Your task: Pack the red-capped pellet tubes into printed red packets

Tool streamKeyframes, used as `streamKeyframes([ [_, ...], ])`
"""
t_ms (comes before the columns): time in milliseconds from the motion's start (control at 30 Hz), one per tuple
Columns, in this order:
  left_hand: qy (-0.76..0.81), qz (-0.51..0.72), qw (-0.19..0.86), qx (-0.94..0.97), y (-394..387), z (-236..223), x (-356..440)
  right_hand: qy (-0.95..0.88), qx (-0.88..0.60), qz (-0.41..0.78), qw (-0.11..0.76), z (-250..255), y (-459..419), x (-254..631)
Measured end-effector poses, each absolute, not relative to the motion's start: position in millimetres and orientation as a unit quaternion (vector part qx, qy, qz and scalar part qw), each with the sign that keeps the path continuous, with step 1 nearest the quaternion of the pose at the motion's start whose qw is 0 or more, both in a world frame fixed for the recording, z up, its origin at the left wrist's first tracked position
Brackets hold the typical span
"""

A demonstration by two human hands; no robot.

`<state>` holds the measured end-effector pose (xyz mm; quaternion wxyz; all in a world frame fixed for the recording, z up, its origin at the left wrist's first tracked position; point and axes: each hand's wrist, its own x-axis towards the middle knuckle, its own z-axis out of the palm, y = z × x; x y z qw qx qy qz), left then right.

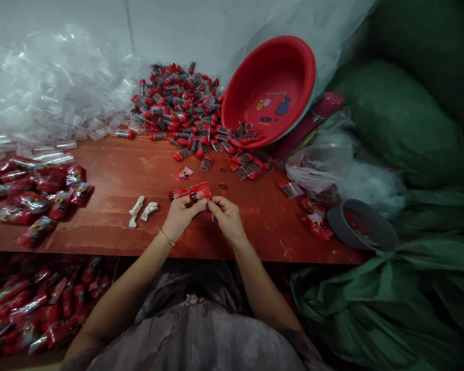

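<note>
My left hand (180,215) pinches the lower edge of a red printed card (193,191), just above the tabletop. Close against it, my right hand (229,219) has thumb and fingers pressed together at the card's right end; a small pale bit shows below those fingers, too little to name. A smaller red printed piece (183,173) lies flat behind the card. To the left of my hands rest two crumpled white strips (136,210), apart from each other. Part of the card is hidden behind my fingers.
Small clear containers with red caps (178,103) are heaped at the back, beside a tilted red basin (278,72). Clear plastic sleeves (54,82) pile up at left, above wrapped red packets (42,190). A grey bowl (338,221) and green sacks (402,113) stand right.
</note>
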<state>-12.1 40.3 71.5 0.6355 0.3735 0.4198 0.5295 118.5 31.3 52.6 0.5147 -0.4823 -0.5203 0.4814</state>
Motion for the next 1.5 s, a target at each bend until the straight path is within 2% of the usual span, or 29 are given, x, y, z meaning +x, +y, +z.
streamKeyframes([
  [100,0.46,0.546,0.589,0.378,33,64,-13,-0.476,-0.464,0.523,0.533,45,24,110],
  [200,0.479,0.544,0.573,0.383,26,58,-13,-0.477,-0.467,0.515,0.538,38,14,101],
  [500,0.494,0.553,0.598,0.304,15,52,-11,-0.54,-0.522,0.409,0.518,36,6,88],
  [667,0.47,0.526,0.662,0.253,14,62,-16,-0.606,-0.509,0.38,0.478,36,13,104],
  [767,0.49,0.517,0.663,0.229,15,66,-19,-0.663,-0.544,0.319,0.404,39,13,117],
  [933,0.497,0.511,0.682,0.165,19,66,-21,-0.669,-0.721,0.094,0.153,43,3,134],
  [1000,0.485,0.49,0.709,0.147,19,67,-22,-0.683,-0.722,0.059,0.096,40,-1,142],
  [1067,0.472,0.472,0.731,0.143,18,67,-22,-0.726,-0.678,0.054,0.099,36,-5,153],
  [1167,0.463,0.459,0.745,0.14,15,68,-21,-0.774,-0.612,0.052,0.153,29,-11,170],
  [1267,0.466,0.469,0.739,0.129,13,69,-19,-0.754,-0.628,0.019,0.193,23,-14,178],
  [1400,0.475,0.492,0.718,0.127,11,68,-17,-0.685,-0.711,-0.024,0.16,17,-11,166],
  [1500,0.479,0.497,0.712,0.129,11,68,-18,-0.68,-0.719,-0.022,0.139,16,-4,158],
])
